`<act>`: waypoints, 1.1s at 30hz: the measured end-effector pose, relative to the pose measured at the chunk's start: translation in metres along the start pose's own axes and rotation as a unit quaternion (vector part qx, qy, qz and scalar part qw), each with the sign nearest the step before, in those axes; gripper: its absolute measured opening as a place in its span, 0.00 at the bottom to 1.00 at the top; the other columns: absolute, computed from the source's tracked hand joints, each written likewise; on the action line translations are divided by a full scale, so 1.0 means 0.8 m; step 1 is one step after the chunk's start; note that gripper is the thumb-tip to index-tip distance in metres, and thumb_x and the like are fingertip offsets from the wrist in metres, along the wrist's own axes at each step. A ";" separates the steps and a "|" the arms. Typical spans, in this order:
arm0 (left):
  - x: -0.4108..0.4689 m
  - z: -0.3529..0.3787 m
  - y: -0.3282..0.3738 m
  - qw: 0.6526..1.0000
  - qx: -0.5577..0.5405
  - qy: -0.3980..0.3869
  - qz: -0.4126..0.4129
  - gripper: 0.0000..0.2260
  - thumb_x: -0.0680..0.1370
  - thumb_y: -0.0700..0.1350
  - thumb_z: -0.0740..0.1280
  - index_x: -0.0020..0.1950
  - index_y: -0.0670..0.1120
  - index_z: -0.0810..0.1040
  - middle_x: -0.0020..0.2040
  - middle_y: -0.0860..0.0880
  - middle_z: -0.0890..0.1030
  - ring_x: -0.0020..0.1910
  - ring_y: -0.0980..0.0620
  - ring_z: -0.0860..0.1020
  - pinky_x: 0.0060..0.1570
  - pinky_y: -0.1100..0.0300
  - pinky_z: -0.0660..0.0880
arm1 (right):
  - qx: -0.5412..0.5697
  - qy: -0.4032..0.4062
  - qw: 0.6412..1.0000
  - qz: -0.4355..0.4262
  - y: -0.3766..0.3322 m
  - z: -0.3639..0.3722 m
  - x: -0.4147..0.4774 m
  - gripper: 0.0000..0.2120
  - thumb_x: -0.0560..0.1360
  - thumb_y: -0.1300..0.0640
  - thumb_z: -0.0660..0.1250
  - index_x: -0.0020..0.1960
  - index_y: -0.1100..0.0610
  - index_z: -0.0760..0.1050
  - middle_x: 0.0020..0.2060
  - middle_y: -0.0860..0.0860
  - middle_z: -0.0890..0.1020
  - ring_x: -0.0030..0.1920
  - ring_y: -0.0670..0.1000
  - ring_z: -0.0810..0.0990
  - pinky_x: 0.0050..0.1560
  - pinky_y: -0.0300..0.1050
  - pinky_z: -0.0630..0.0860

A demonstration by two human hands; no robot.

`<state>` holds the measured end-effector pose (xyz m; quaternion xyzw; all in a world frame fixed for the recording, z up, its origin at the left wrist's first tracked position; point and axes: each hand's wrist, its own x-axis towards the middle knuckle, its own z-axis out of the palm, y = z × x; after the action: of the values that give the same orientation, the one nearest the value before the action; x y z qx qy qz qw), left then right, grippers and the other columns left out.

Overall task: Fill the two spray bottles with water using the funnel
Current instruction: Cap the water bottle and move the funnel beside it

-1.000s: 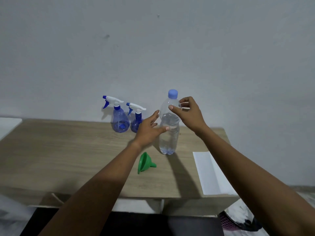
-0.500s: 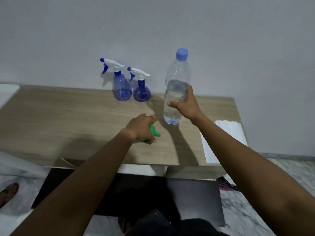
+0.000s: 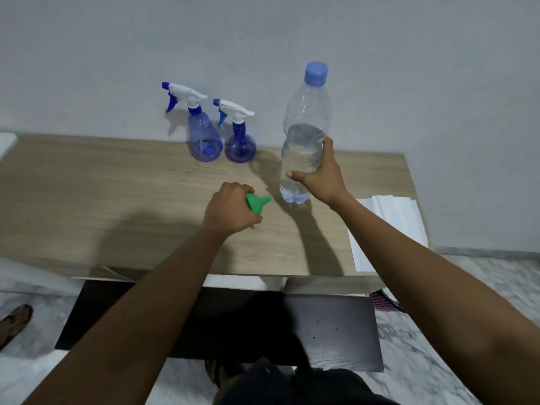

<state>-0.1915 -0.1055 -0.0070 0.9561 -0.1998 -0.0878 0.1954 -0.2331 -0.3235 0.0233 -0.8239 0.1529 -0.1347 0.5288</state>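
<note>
Two blue spray bottles with white triggers stand by the wall, the taller one (image 3: 204, 135) left of the round one (image 3: 240, 143); both have their spray heads on. My right hand (image 3: 323, 176) grips a clear water bottle (image 3: 305, 133) with a blue cap, standing upright on the wooden table (image 3: 117, 200). My left hand (image 3: 230, 210) is closed over a green funnel (image 3: 257, 201) lying on its side on the table, spout pointing right; most of its cone is hidden under my fingers.
White folded paper (image 3: 388, 229) lies at the table's right end. The wall rises right behind the spray bottles. A dark board (image 3: 330, 331) sits below the front edge, and a sandal (image 3: 14, 320) rests on the marble floor at left.
My left hand left the water bottle, dropped to the funnel and closed on it. My right hand slid from the bottle's shoulder down to its middle. The view tilted downward.
</note>
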 end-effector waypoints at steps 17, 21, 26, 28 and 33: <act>0.146 0.057 0.075 0.948 -0.223 0.185 -0.133 0.20 0.69 0.53 0.78 0.57 0.48 0.80 0.53 0.46 0.84 0.55 0.42 0.79 0.58 0.52 0.72 | -0.089 0.096 0.991 -0.013 0.018 -0.006 0.096 0.38 0.66 0.54 0.81 0.69 0.51 0.64 0.58 0.50 0.81 0.55 0.55 0.80 0.52 0.44 0.74; 0.175 0.082 0.064 0.967 -0.126 0.201 -0.089 0.19 0.69 0.52 0.77 0.55 0.47 0.79 0.53 0.46 0.82 0.51 0.42 0.80 0.56 0.47 0.76 | -0.065 0.082 0.994 -0.012 0.027 -0.008 0.128 0.38 0.66 0.55 0.82 0.68 0.50 0.63 0.55 0.45 0.78 0.54 0.50 0.78 0.51 0.42 0.73; 0.193 0.082 0.066 0.977 -0.030 0.178 -0.116 0.17 0.71 0.57 0.74 0.55 0.50 0.80 0.51 0.49 0.82 0.50 0.44 0.80 0.48 0.48 0.80 | -0.061 0.059 0.996 -0.014 0.032 -0.011 0.153 0.39 0.67 0.54 0.81 0.69 0.48 0.60 0.58 0.45 0.77 0.57 0.51 0.78 0.51 0.43 0.76; 0.198 0.081 0.069 0.974 -0.039 0.171 -0.141 0.15 0.72 0.57 0.74 0.53 0.51 0.80 0.47 0.49 0.84 0.48 0.43 0.82 0.45 0.50 0.80 | -0.063 0.055 0.996 -0.020 0.035 -0.012 0.158 0.40 0.67 0.53 0.81 0.70 0.47 0.60 0.60 0.44 0.77 0.59 0.51 0.78 0.55 0.48 0.78; 0.204 0.086 0.068 0.975 -0.049 0.156 -0.149 0.16 0.74 0.58 0.73 0.57 0.52 0.79 0.47 0.48 0.84 0.46 0.44 0.84 0.44 0.52 0.79 | -0.057 0.051 0.996 -0.041 0.044 -0.011 0.160 0.44 0.68 0.50 0.80 0.75 0.47 0.58 0.65 0.46 0.76 0.62 0.52 0.78 0.60 0.48 0.79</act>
<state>-0.0793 -0.2426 -0.0617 0.9664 -0.0180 0.0245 0.2551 -0.1231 -0.3957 0.0023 -0.8502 0.1535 -0.1892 0.4666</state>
